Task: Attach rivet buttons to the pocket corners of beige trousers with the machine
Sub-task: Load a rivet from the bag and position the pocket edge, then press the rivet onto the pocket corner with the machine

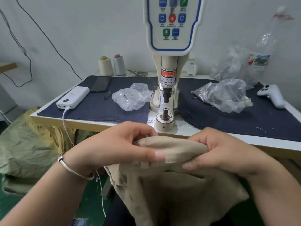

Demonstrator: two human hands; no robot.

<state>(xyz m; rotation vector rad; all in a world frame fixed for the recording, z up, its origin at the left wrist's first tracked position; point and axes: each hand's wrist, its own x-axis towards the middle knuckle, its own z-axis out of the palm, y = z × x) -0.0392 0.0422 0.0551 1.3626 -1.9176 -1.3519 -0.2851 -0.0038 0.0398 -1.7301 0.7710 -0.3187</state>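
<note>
The beige trousers (171, 190) hang in front of the table edge, bunched between both hands. My left hand (114, 147) grips the top fold from the left, thumb on the front. My right hand (218, 152) grips the same fold from the right, fingers curled over it. The rivet machine (167, 82) stands on the table just beyond the hands, its lower die post (165, 114) bare under the raised punch (167, 97). Two clear plastic bags of small metal parts lie beside it, one on the left (130, 99) and one on the right (226, 95).
A white power bank (73, 100) with a cable and a dark phone (101, 84) lie at the table's left. Two thread cones (112, 65) stand at the back. A white controller (273, 95) lies at the right. A green sack (27, 149) sits on the floor, left.
</note>
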